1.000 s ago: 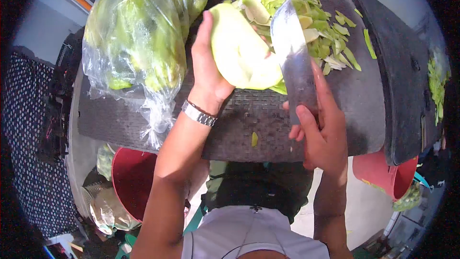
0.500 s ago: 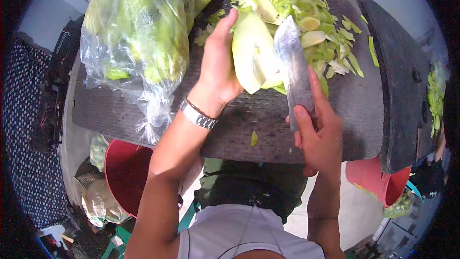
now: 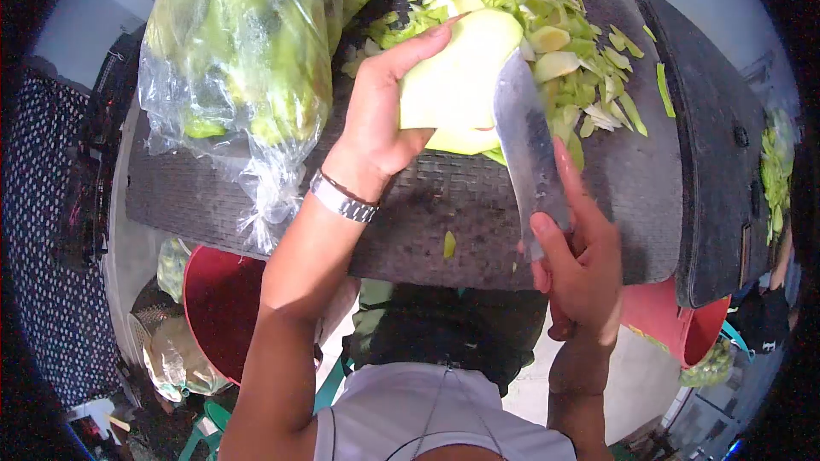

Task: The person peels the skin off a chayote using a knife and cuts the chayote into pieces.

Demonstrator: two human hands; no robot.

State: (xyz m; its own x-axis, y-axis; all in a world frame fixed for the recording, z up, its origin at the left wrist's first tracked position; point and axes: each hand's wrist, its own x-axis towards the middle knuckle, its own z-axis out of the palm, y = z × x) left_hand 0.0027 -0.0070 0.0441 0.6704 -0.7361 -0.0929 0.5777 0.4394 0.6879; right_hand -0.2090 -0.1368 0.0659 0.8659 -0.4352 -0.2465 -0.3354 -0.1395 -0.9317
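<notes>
A pale green, peeled fruit (image 3: pixel 461 77) rests in my left hand (image 3: pixel 380 111), its fingers wrapped round the far side and partly hidden. My right hand (image 3: pixel 581 256) grips a broad-bladed knife (image 3: pixel 525 132), the forefinger stretched along the blade. The blade points up and slightly left, beside the fruit's right edge. Behind the fruit lies a heap of green peels and slices (image 3: pixel 568 60) on the dark woven tabletop (image 3: pixel 410 239). A clear plastic bag of green fruit (image 3: pixel 248 51) stands to the left of my left hand.
A small peel scrap (image 3: pixel 449 245) lies near the table's front edge. Below are a red bucket (image 3: pixel 222 307) at the left and another red bucket (image 3: pixel 675 320) at the right. A second dark surface (image 3: pixel 713 154) adjoins the right side. Patterned cloth (image 3: pixel 51 248) hangs far left.
My left hand has turned the fruit, so a broad pale face now shows instead of its narrow hollowed side. The knife stays in my right hand, its tip slightly lower.
</notes>
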